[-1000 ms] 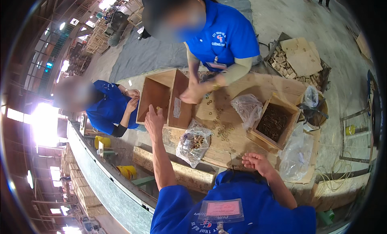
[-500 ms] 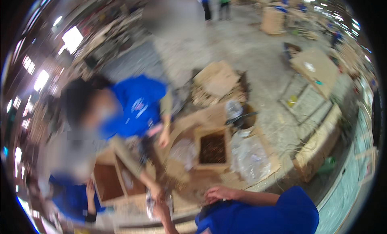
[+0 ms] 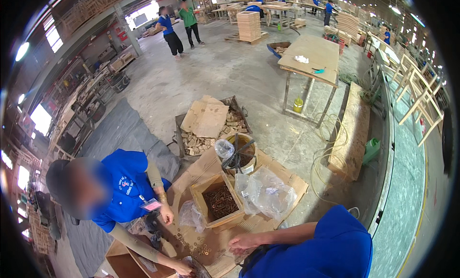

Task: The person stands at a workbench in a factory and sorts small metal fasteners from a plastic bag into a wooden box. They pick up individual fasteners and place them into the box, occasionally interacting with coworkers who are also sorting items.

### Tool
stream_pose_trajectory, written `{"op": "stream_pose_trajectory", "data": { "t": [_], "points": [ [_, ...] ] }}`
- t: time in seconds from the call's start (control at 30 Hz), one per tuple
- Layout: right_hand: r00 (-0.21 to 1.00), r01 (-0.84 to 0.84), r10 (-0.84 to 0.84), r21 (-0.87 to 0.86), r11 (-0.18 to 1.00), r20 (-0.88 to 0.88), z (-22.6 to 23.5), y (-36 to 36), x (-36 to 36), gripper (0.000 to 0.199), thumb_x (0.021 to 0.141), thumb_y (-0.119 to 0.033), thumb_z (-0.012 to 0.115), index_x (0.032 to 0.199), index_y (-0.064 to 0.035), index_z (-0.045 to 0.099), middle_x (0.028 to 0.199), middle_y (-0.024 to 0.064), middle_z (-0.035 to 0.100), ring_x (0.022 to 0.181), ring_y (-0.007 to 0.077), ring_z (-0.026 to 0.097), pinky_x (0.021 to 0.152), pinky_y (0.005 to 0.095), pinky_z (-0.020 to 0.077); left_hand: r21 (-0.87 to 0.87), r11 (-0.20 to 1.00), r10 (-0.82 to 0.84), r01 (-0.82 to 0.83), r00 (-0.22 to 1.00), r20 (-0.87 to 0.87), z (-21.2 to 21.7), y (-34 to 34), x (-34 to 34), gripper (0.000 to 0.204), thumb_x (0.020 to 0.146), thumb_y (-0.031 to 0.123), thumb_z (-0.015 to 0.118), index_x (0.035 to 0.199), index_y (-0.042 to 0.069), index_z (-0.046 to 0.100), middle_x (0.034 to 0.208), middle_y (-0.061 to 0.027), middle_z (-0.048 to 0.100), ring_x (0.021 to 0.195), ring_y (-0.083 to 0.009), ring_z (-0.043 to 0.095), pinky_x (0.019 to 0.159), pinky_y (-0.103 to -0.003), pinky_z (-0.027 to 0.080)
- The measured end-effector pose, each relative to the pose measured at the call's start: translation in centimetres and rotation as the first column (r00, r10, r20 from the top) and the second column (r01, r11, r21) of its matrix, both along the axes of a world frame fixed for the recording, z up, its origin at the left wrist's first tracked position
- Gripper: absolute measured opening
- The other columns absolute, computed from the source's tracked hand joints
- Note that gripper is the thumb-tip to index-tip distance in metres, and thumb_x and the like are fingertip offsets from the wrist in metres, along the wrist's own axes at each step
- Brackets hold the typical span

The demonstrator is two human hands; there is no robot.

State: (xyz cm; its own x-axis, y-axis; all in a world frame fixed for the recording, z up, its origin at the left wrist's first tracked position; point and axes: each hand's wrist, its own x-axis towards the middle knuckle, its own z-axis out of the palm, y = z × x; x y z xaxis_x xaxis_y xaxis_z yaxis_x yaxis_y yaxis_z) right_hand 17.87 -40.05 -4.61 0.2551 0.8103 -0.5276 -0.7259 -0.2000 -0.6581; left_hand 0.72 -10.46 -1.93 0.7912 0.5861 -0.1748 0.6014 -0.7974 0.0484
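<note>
My right hand (image 3: 244, 241) reaches in from the lower right over the cardboard (image 3: 223, 232), fingers curled together. What they hold, if anything, is too small to make out. My left hand is out of the picture. Left of my right hand lie small metal washers (image 3: 194, 242), scattered on the cardboard. Beyond it stands a square wooden box (image 3: 230, 221) with dark brown screws (image 3: 221, 202) inside. At the lower edge a co-worker's hand (image 3: 182, 267) is at a clear plastic bag (image 3: 199, 269); the co-worker's other hand (image 3: 166, 213) hangs above the cardboard.
Clear plastic bags (image 3: 268, 194) lie beside the box. Behind it stand a bucket (image 3: 247, 158) and a crate of wood blocks (image 3: 201, 143). An open wooden box (image 3: 120, 254) is at lower left. A table (image 3: 311, 57), a plank (image 3: 352, 129) and a long glossy surface (image 3: 402, 182) are on the right.
The view has turned, and the scene is sharper. My left hand, earlier beside the co-worker's hand at the clear bag, has left the picture. My right hand stays over the cardboard.
</note>
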Motion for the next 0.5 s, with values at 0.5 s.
{"op": "stream_pose_trajectory", "data": {
  "t": [0.5],
  "points": [
    [0.997,0.073,-0.073,0.008,0.997,0.010,1.3,-1.6,0.1,0.020,0.098,-0.025,0.058,0.098,-0.0063,0.064,0.091,0.0025,0.067,0.081,0.0139,0.066,0.074,0.0316,0.0562,-0.936,-0.006,0.611,0.353,0.742,0.276,-1.5,-0.9,1.6,0.067,0.090,0.040,0.054,0.146,0.007,0.037,0.148,-0.0173,0.040,0.132,-0.0262,0.043,0.109,-0.040,0.035]
  ]
}}
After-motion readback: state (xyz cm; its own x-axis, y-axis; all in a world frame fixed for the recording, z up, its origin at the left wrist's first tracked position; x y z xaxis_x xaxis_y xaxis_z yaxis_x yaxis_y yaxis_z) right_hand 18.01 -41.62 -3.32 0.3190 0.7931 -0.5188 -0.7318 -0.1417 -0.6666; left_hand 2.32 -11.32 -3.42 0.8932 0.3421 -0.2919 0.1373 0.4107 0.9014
